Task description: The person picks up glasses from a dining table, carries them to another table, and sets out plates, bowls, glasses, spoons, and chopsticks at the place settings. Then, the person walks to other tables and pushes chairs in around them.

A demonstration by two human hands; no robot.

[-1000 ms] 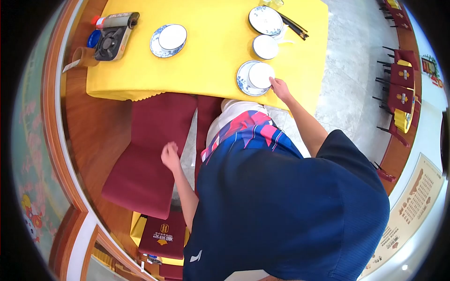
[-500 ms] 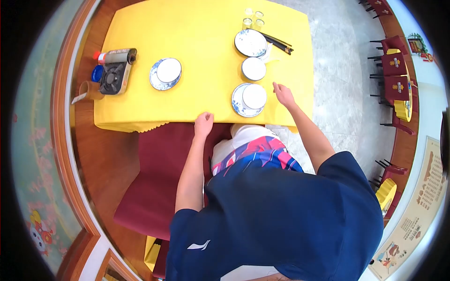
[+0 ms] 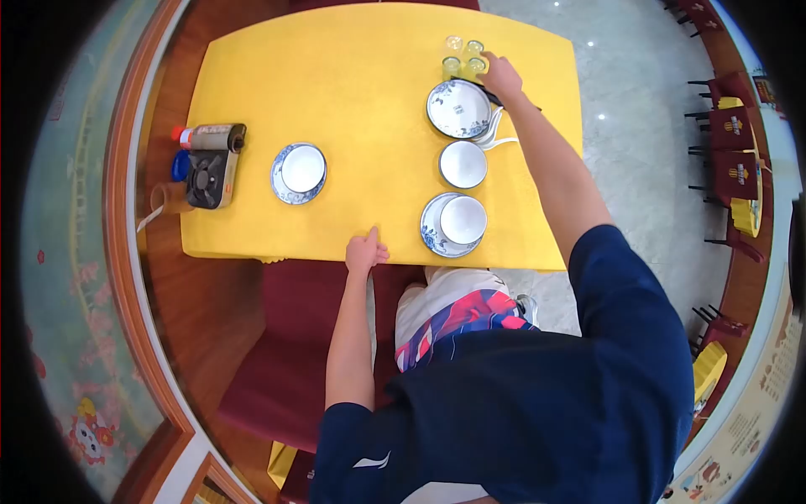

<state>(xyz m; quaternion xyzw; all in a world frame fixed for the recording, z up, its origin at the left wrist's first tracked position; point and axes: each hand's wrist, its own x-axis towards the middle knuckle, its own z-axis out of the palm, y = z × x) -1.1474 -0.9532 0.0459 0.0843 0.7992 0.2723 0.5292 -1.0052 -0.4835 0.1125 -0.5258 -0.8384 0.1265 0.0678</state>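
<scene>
My right hand (image 3: pixel 501 77) reaches over the table's far right part, its fingers at the nearest right one of several small glasses (image 3: pixel 474 65); whether they grip it is too small to tell. Below the wrist lie dark chopsticks, partly hidden, and white spoons (image 3: pixel 494 130) beside a stack of blue-patterned plates (image 3: pixel 458 108). Nearer stand a bowl (image 3: pixel 463 164) and another bowl (image 3: pixel 463 220) on a patterned plate (image 3: pixel 432 233). My left hand (image 3: pixel 366 251) is at the table's near edge, fingers apart, holding nothing.
The yellow-covered table (image 3: pixel 369 101) also bears a bowl on a plate (image 3: pixel 303 168) at the left. A portable stove (image 3: pixel 208 179) with a gas canister (image 3: pixel 210 137) stands by the left wall. A maroon chair (image 3: pixel 294 353) is in front; more chairs (image 3: pixel 732 130) are far right.
My right hand has left the near bowl and moved away across the table to the glasses. My left hand has come up from beside the chair to the table edge.
</scene>
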